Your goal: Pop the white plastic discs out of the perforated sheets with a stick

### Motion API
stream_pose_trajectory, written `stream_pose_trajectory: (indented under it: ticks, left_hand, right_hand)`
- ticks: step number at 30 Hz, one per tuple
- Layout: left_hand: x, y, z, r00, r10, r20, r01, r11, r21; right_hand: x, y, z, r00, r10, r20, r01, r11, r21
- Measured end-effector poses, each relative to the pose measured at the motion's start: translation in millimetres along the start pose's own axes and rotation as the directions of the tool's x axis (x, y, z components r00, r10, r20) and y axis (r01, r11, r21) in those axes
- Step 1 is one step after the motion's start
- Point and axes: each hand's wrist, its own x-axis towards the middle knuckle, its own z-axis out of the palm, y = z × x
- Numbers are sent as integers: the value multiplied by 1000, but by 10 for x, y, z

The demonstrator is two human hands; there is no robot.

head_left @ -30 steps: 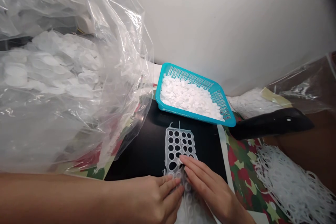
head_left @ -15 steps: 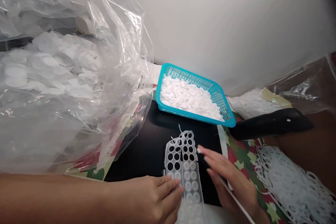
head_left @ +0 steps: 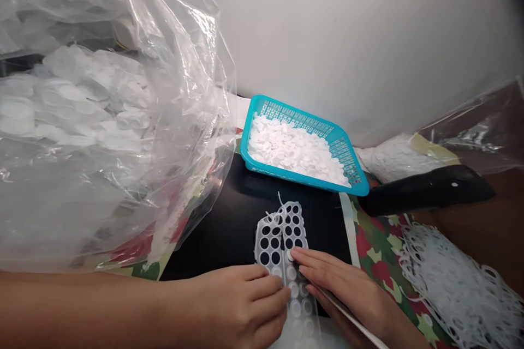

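Note:
A translucent plastic strip (head_left: 303,222) lies lengthwise in front of me. Its far part has rows of bare round holes, while small white round pieces fill the nearer rows. My left hand (head_left: 256,302) bends its fingers over the strip's left side and grips it; the thumb is hidden. On the right side, the fingertips of my right hand (head_left: 347,292) touch the strip at the border between bare and filled holes. A thin white stick (head_left: 354,320) runs through the grasp of that hand, its far end covered by the fingers. Strings are tied at the strip's far end.
A turquoise basket (head_left: 303,179) of small white pieces stands behind the strip. A large clear bag (head_left: 192,65) of white plastic parts fills the left. On the right are a black handle-like object (head_left: 429,190) and a heap of white rings (head_left: 462,283). A wall rises behind.
My right hand has moved left and down onto the strip, its fingertips now touching it. My left fingers have curled more and shifted slightly. The view has tilted a little.

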Motion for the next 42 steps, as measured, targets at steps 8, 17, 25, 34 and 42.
stream_pose_trajectory:
  ticks: [8, 17, 25, 34, 42]
  left_hand:
    - [11, -27, -8, 999, -3, 43, 0, 998, 63]
    - [17, -27, -25, 993, -42, 109, 36, 998, 53]
    - [41, -27, -40, 993, -10, 121, 1, 997, 72]
    - [45, -29, -34, 995, -23, 101, 20, 999, 33]
    - [30, -35, -40, 994, -26, 108, 22, 999, 39]
  right_hand:
    - [11, -9, -39, 999, -9, 43, 8, 1000, 6]
    - [-43, 39, -7, 993, -4, 116, 7, 1000, -20]
    - [-112, 66, 106, 987, -28, 157, 54, 985, -163]
    - [-120, 51, 254, 999, -37, 22, 40, 986, -161]
    - [-61, 41, 162, 996, 25, 90, -20, 998, -63]
